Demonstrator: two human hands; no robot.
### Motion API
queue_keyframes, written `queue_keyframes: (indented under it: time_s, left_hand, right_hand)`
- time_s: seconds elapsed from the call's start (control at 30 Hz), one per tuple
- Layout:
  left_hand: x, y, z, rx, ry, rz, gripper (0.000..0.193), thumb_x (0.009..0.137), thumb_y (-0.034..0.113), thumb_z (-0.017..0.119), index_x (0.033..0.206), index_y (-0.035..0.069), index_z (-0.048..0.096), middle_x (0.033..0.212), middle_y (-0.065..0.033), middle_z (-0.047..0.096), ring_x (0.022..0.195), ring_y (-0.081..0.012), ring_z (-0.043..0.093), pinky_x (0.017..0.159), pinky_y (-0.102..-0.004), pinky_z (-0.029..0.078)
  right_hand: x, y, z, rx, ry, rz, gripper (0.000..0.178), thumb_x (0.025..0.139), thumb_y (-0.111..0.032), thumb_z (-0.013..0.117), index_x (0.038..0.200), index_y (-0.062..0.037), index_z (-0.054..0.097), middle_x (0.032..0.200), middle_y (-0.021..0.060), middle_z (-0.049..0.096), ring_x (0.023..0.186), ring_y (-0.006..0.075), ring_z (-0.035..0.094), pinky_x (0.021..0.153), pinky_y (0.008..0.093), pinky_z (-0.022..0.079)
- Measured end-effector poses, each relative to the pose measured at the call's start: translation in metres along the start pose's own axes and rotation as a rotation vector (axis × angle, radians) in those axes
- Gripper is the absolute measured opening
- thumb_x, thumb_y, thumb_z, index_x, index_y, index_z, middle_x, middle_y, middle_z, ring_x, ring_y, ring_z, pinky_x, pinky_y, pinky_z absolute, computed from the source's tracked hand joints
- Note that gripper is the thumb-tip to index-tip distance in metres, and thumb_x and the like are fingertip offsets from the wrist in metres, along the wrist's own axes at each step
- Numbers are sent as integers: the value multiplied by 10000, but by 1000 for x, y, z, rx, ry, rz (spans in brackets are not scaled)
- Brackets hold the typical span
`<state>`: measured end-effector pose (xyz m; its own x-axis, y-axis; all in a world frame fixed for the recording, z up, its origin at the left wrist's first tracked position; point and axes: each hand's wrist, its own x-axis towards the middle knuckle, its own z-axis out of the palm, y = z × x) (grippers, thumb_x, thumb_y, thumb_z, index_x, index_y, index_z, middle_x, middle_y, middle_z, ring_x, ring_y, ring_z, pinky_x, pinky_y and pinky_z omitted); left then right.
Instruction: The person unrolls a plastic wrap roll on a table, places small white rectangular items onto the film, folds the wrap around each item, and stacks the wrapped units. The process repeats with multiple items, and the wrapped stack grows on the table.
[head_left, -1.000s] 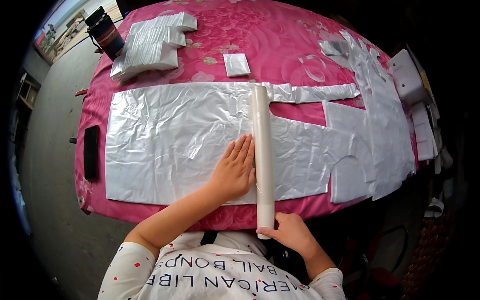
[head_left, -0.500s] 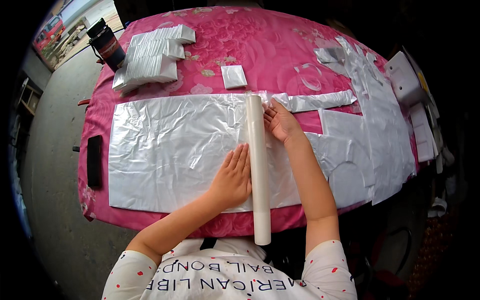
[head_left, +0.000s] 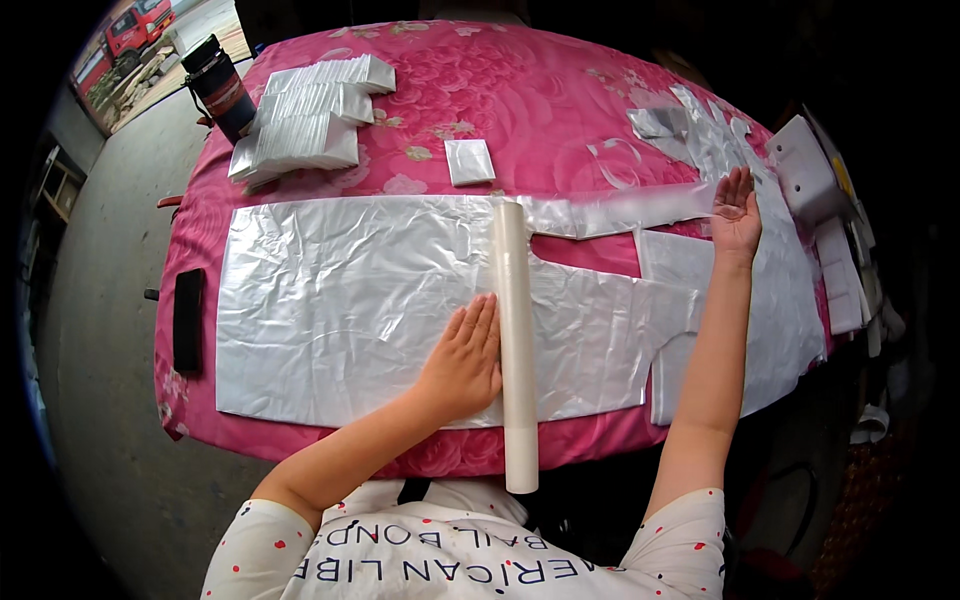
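Note:
A large glossy whitish plastic sheet (head_left: 330, 310) lies flat on the table, with a narrow strap-like strip (head_left: 610, 212) running to the right along its far side. Across it, pointing away from me, lies a long pale roller tube (head_left: 517, 350), its near end overhanging the table edge. My left hand (head_left: 463, 360) rests flat on the sheet, fingers together and stretched, its edge against the tube. My right hand (head_left: 737, 215) is palm up with fingers extended at the strip's right end. No hold on the strip can be seen there.
Rows of folded white plastic packets (head_left: 305, 125) stand at the far left beside a dark bottle (head_left: 218, 90). One single packet (head_left: 469, 162) lies beyond the sheet. A black oblong object (head_left: 188, 320) is near the left edge. More plastic sheets (head_left: 775, 310) and white containers (head_left: 808, 165) occupy the right.
My right hand has moved right from beside the tube to the strip's far end. The strip now looks flatter and wider. My left hand and the tube have hardly moved.

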<state>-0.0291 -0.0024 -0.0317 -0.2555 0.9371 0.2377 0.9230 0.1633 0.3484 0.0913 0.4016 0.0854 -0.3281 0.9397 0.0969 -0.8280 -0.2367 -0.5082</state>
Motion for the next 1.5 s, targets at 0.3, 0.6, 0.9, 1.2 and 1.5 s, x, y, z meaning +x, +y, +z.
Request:
queue_keyframes:
  time_s: [0.3, 0.6, 0.9, 1.2, 1.5]
  left_hand:
    - [-4, -2, 1, 33, -28, -14, 625, 812, 241, 380, 1308, -135, 315, 1397, -287, 283, 1335, -377, 237, 1104, -449, 156]
    - [0, -5, 26, 149, 112, 46, 603, 846, 248, 398, 1305, -134, 314, 1403, -263, 295, 1336, -361, 255, 1094, -457, 181]
    - [-3, -2, 13, 42, 151, -41, 604, 804, 180, 401, 1320, -117, 300, 1426, -261, 238, 1345, -371, 219, 1099, -465, 162]
    - [56, -49, -18, -1366, 229, -393, 512, 934, 262, 373, 1348, -33, 314, 1395, -180, 334, 1293, -270, 339, 1078, -375, 256]
    - [101, -72, -28, -2033, 109, -870, 619, 967, 372, 280, 1366, -86, 163, 1361, -248, 347, 1252, -308, 388, 1039, -367, 339]
  right_hand:
    - [-192, 139, 180, -967, -821, -115, 348, 951, -226, 468, 1208, -1, 536, 1065, 129, 644, 1026, 157, 586, 863, 279, 431]
    - [-365, 363, 139, -1454, -1472, -109, 463, 883, -135, 470, 1319, -5, 385, 1301, 199, 459, 1286, 365, 329, 1039, 473, 278]
    - [-353, 278, 149, -1355, -1603, 225, 640, 802, -243, 625, 1327, 19, 369, 1426, 241, 251, 1357, 386, 147, 1090, 459, 196]
    - [-270, 104, 42, -1591, -993, -239, 419, 890, -346, 525, 1132, -6, 569, 1190, 153, 555, 1181, 345, 458, 975, 425, 371]
    - [-257, 76, -22, -1645, -1317, -171, 620, 885, -515, 432, 1278, -38, 470, 1375, 167, 391, 1264, 346, 375, 1024, 419, 320]
